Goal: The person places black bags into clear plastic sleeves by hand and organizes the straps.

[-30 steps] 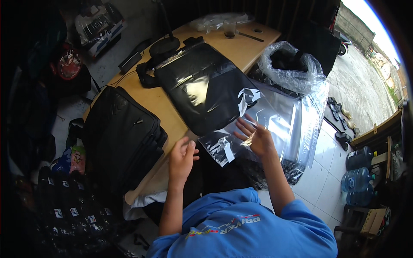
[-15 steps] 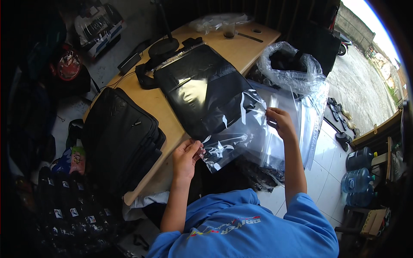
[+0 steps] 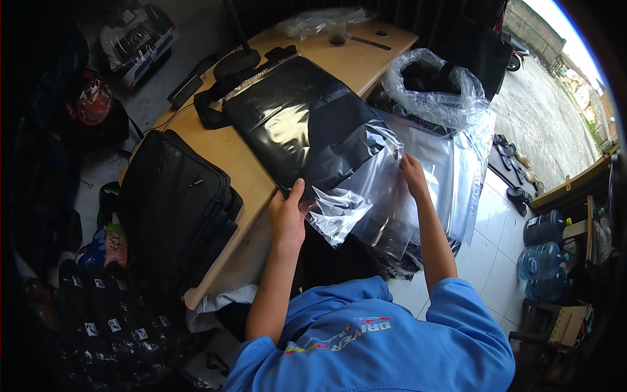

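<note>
Table point(image 3: 356, 65) ran away from the fingers toward the far side, wooden top, carrying the work. Big black bag point(image 3: 176, 209) stood off to the left of the left hand, well apart, untouched. Flat black laptop-style bag point(image 3: 300, 124) lay on the table just beyond both hands, its near corner already inside the mouth of the clear plastic bag point(image 3: 366, 202); most of it was outside the plastic, so bagging looked barely begun, with the sliding-over and closing yet to do. More clear plastic sheeting point(image 3: 470, 157) hung right of the right hand, and a bunched clear bag with dark contents point(image 3: 431, 85) sat beyond it. Left hand point(image 3: 287, 219) had fingers clamped on the near edge of the plastic bag, thumb up against the black bag's corner. Right hand point(image 3: 413, 175) pinched the bag's opposite edge, fingers closed on the film, holding the mouth spread. Small cup point(image 3: 336, 32) stood far beyond the fingers at the table's back edge
</note>
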A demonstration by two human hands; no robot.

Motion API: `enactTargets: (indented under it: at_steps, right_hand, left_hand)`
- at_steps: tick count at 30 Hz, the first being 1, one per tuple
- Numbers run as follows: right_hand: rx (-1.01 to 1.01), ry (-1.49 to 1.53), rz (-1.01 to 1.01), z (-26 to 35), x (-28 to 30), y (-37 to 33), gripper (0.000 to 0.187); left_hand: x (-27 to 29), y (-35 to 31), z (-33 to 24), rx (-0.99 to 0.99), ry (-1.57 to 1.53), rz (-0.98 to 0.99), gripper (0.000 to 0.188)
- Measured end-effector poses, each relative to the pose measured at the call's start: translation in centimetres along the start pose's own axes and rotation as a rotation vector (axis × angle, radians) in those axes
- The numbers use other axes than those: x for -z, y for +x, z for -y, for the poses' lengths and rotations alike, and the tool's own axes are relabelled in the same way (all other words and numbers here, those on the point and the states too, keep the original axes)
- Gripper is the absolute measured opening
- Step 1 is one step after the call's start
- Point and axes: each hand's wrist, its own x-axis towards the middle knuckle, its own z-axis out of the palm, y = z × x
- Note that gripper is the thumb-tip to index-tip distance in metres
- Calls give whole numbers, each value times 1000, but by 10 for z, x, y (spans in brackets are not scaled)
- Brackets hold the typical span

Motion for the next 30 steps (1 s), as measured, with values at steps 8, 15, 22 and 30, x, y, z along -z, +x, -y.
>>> enactTargets:
  at_steps: [8, 15, 22, 30]
  right_hand:
    - [722, -823, -3, -19, 18, 31, 27]
    - [351, -1127, -185, 27, 6, 33, 38]
    - [304, -1380, -101, -56, 28, 65, 48]
    - [345, -1277, -35, -73, 39, 93, 61]
  left_hand:
    - [3, -5, 0, -33, -107, 5, 15]
    - [5, -23, -2, 62, -143, 102, 36]
    - [-4, -30, -18, -24, -121, 164, 42]
    - [-49, -67, -115, -308, -166, 355, 50]
